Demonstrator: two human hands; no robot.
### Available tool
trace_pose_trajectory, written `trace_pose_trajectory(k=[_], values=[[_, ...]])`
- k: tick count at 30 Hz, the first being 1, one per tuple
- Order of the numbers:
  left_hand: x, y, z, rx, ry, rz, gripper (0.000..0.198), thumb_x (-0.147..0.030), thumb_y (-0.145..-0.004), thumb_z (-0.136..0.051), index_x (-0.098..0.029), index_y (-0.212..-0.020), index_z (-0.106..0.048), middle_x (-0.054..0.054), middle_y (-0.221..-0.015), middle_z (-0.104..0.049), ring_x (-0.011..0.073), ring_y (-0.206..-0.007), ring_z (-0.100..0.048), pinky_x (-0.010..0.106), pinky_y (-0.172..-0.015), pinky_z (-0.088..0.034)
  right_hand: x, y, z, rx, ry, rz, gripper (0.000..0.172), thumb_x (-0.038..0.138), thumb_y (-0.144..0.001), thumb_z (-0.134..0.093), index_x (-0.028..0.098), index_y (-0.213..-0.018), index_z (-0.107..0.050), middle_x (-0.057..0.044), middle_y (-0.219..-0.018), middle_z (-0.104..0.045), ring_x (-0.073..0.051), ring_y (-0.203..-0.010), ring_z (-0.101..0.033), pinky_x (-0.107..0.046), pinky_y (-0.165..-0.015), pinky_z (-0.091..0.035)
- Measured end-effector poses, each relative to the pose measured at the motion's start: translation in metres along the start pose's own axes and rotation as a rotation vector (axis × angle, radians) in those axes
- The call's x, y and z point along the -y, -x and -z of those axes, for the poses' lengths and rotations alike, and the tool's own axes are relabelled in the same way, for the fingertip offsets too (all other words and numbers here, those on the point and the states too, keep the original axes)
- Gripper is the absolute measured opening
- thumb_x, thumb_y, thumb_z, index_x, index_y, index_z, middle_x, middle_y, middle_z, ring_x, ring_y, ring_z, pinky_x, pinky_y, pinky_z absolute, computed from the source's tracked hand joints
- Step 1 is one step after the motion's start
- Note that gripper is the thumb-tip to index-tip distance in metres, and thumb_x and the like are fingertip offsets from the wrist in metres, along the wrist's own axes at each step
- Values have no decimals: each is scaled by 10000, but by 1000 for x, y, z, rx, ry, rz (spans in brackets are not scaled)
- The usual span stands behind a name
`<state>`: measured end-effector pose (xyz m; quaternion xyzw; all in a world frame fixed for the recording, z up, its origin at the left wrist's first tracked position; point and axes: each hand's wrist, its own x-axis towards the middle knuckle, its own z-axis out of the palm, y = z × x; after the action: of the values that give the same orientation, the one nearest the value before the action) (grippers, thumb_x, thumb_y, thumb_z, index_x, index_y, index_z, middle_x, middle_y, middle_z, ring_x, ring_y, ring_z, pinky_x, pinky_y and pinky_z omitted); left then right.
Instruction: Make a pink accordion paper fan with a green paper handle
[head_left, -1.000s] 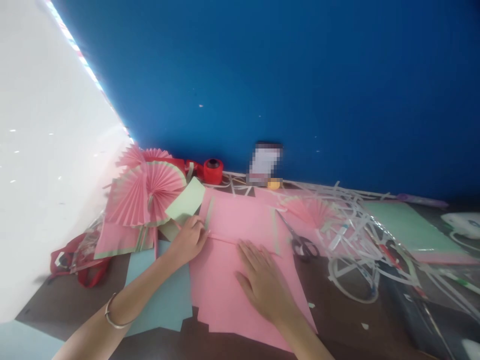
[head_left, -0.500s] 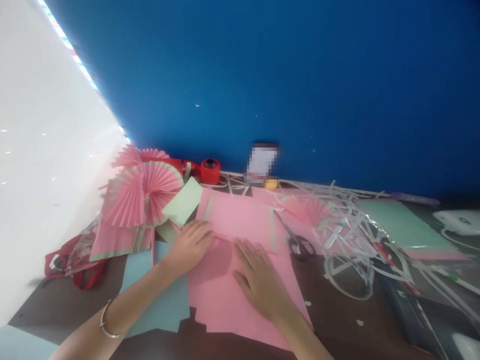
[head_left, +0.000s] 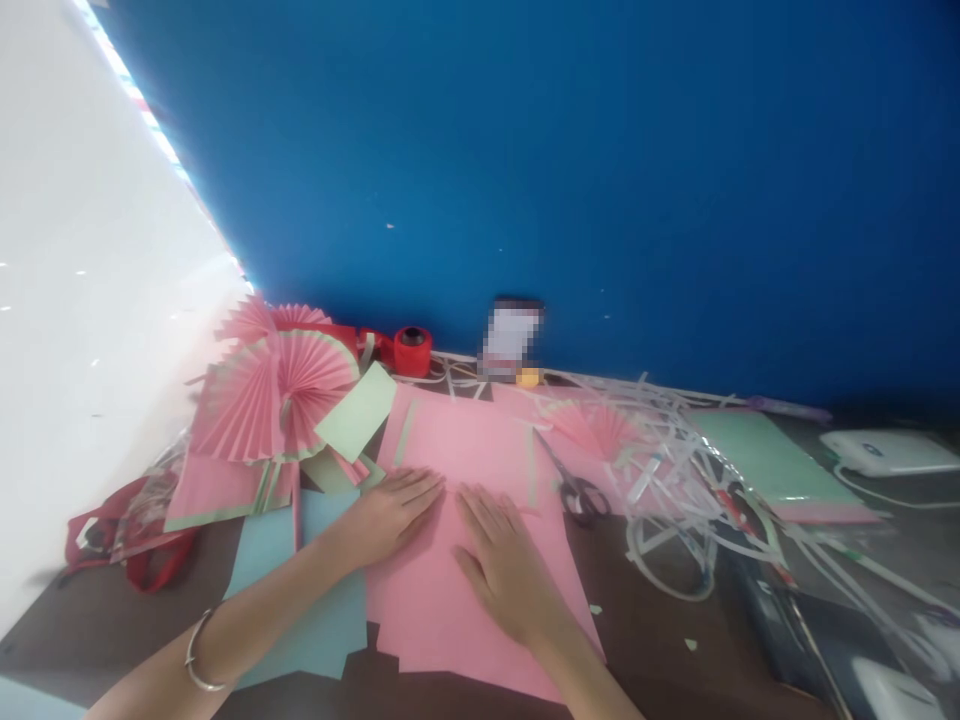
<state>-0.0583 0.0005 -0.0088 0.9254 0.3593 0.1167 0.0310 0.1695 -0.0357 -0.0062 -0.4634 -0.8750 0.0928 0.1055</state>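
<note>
My left hand (head_left: 396, 512) lies flat with fingers stretched along the near edge of a pink sheet (head_left: 465, 440) that has pale green strips at its sides. Close beside it, my right hand (head_left: 501, 560) presses flat too, fingers spread and thumb apart. Under both hands is more pink paper (head_left: 435, 620). The near edge of the striped sheet runs beneath my fingertips; whether it is folded there I cannot tell. A pale green card (head_left: 357, 412) and light blue paper (head_left: 300, 640) lie by my left forearm. Scissors (head_left: 583, 498) rest right of the pink sheet.
Pleated pink paper fans (head_left: 255, 400) stand at the left, beside a red tape roll (head_left: 412, 352). A tangle of white paper strips (head_left: 675, 500) covers the right side, near a wrapped green pack (head_left: 780, 460) and a white device (head_left: 885, 452). A blue wall (head_left: 525, 150) rises behind.
My left hand has slid right along the sheet's near edge, closer to my right hand. My right hand stays flat on the paper. The camera view has shifted slightly.
</note>
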Motion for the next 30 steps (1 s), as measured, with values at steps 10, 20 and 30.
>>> trace_pose_trajectory(k=[10,20,30], values=[[1,1,-3,4,8,7,494,-127,-901,-287,-191,-1391,-266,36,-1411,-377,189,-1292,-361,373,-1064,-324,4,1,4,12,-1,-12,540,345,-934,-281,199,-1432,-135,-47,-1467,-254,-212,-1350,-209,-472,-1095,-235],[2,2,-11,-23,-34,-3,579,-50,-843,-292,-202,-1400,-239,30,-1426,-355,189,-1322,-304,376,-1065,-304,6,2,6,14,-13,-15,534,358,-938,-258,211,-1434,-124,-45,-1472,-238,-225,-1350,-208,-479,-1091,-230],[-11,-1,-12,-63,-56,7,523,-139,-840,-354,-139,-1362,-328,103,-1396,-396,255,-1311,-319,457,-1064,-283,12,3,9,28,-8,-42,576,386,-935,-252,201,-1435,-34,-46,-1485,-181,-234,-1360,-169,-518,-1100,-163]])
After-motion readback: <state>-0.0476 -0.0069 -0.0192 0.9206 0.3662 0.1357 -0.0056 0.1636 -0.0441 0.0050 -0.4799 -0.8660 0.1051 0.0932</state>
